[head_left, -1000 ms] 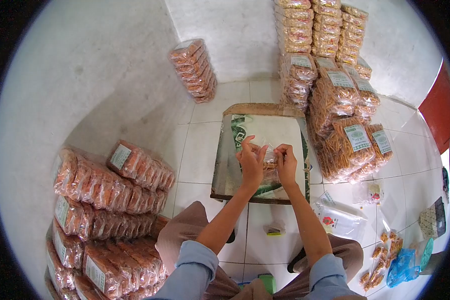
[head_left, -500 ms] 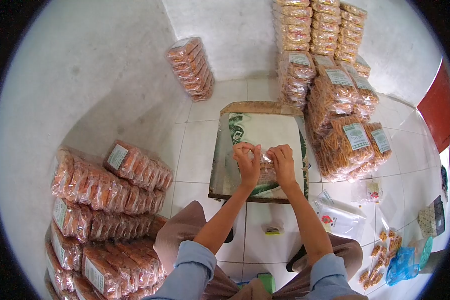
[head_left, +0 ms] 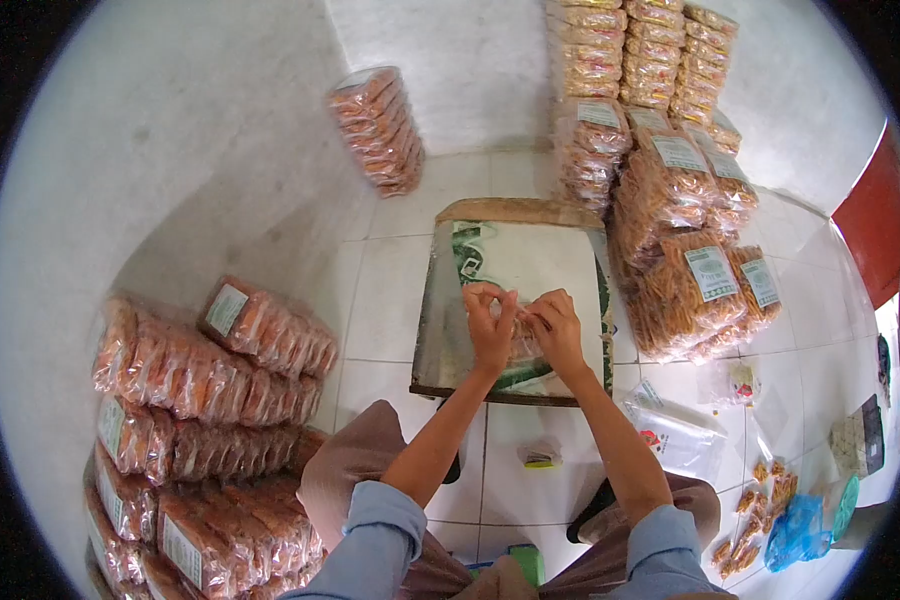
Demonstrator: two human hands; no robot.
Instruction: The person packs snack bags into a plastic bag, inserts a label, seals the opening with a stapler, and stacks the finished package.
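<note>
A small clear plastic bag (head_left: 523, 345) with brownish contents lies on the low table (head_left: 545, 250), between my hands. My left hand (head_left: 490, 325) has its fingers pinched at the bag's upper left edge. Close beside it, my right hand (head_left: 556, 325) pinches the top of the same bag, its fingertips almost touching the left ones. The fingers partly hide the bag's upper edge.
Bagged reddish snacks (head_left: 220, 370) are piled at the left, with another stack (head_left: 378, 130) by the wall. Large snack bags (head_left: 670, 190) stand at the right. Flat plastic bags (head_left: 675, 435), loose snacks (head_left: 755, 520) and a blue bag (head_left: 798, 535) lie on the floor.
My hands have moved closer together at the bag's top, the right one shifting left. The bag has gone lower and flatter on the table. The view has shifted slightly.
</note>
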